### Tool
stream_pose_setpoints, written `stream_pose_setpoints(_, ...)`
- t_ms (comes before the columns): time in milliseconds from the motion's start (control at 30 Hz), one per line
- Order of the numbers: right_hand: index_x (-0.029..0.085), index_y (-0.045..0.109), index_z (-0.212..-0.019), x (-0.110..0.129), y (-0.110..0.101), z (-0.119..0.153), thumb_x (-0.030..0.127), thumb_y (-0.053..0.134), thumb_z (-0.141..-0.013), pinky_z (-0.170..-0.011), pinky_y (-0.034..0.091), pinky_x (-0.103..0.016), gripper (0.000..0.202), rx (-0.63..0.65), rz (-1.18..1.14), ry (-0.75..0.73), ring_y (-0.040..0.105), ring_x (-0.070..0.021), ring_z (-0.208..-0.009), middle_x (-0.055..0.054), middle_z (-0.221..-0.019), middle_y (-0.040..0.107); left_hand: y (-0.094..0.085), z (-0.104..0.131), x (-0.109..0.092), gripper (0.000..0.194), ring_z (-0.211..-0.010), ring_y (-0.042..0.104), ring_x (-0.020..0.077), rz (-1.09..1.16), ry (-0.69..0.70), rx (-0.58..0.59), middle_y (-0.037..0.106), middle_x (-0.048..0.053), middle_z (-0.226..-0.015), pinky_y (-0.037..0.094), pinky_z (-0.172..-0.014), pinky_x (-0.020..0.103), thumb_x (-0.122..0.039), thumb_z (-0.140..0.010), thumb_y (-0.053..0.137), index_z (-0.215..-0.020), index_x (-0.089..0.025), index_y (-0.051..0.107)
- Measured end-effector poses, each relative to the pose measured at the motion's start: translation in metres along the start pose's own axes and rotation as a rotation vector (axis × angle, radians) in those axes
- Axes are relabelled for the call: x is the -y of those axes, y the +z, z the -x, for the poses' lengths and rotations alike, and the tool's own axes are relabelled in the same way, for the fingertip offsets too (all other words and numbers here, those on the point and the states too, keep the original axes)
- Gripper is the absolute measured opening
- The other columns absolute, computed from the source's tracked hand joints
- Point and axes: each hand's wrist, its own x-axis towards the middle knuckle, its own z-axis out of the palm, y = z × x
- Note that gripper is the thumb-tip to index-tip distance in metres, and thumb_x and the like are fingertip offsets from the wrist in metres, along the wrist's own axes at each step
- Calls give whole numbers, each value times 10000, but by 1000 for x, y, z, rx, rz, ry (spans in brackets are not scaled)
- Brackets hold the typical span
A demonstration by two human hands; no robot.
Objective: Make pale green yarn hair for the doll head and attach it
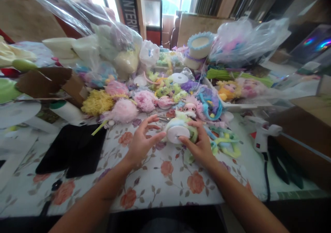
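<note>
My right hand (pixel 200 143) grips a small round fluffy piece (pixel 178 122) in pale green, cream and blue. A flat white disc (pixel 178 134) on it faces me, with my right thumb against its edge. To its left, my left hand (pixel 144 136) is open, fingers spread and thumb tip close to the disc; whether they touch I cannot tell. Just behind lies a doll's head (pixel 190 107) with pink hair. Scissors (pixel 164 119) lie partly hidden past my left fingers. Pale green and blue fuzzy strips (pixel 229 143) rest on the cloth to the right.
A floral tablecloth (pixel 165 184) covers the table. Pink pom-poms (pixel 122 110), yellow yarn (pixel 97 102) and purple and blue fluff (pixel 210 100) crowd the back. A black tablet-like case (pixel 74 148) lies left. A white glue gun (pixel 260 136) and cardboard box (pixel 302 136) stand right.
</note>
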Motion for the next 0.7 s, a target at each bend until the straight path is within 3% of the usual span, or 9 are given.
stream_pose_setpoints(100, 253, 526, -1124, 2, 2, 1, 281, 681, -839, -936, 477, -401, 326, 110, 107, -179, 579, -242, -1072, -62, -1131, 586, -5, -2, -4, 673, -1134, 570, 301, 162, -201, 233, 464, 101, -1425, 552, -541, 238, -365, -744, 755, -1353, -291, 478)
stream_pose_setpoints(167, 258, 513, -1151, 3, 5, 2, 276, 662, -858, -946, 485, -407, 329, 170, 119, -242, 573, -250, -1112, -76, -1168, 580, -7, -1, -5, 746, -1109, 583, 302, 165, -256, 309, 453, 100, -1439, 560, -582, 256, -341, -713, 784, -1383, -307, 457)
stream_pose_setpoints(400, 291, 371, -1372, 2, 12, 5, 299, 657, -870, -1022, 473, -451, 578, 274, 59, -196, 535, -269, -1244, -107, -1355, 527, -6, -2, -12, 523, -1004, 624, 253, 155, -249, 465, 663, 70, -1116, 533, -758, 305, -323, -715, 788, -1197, -220, 611)
stream_pose_setpoints(500, 285, 331, -1422, 0, 10, 3, 326, 679, -852, -1020, 476, -459, 669, 268, 58, -139, 508, -277, -1281, -120, -1408, 483, -3, -1, -13, 512, -1007, 629, 240, 225, -268, 421, 664, 69, -1108, 523, -808, 315, -323, -720, 784, -1183, -205, 599)
stream_pose_setpoints(567, 271, 367, -1406, -1, 7, 2, 351, 707, -828, -972, 506, -441, 674, 188, 82, -126, 536, -272, -1239, -122, -1352, 523, -1, -1, -10, 529, -979, 639, 240, 220, -262, 349, 664, 68, -1105, 526, -792, 325, -352, -733, 768, -1204, -208, 576)
stream_pose_setpoints(633, 237, 463, -1331, -2, 5, 0, 353, 720, -812, -897, 533, -413, 591, 77, 148, -122, 595, -257, -1119, -115, -1222, 597, -1, -1, -5, 579, -956, 641, 246, 78, -208, 202, 662, 66, -1103, 523, -782, 335, -390, -715, 775, -1225, -213, 565)
stream_pose_setpoints(700, 195, 543, -1248, -3, 4, -1, 322, 707, -814, -823, 538, -388, 481, 48, 253, -71, 638, -232, -940, -90, -1039, 660, -1, -1, 1, 619, -988, 632, 264, -117, -136, 51, 655, 69, -1133, 508, -826, 352, -413, -683, 794, -1226, -211, 577)
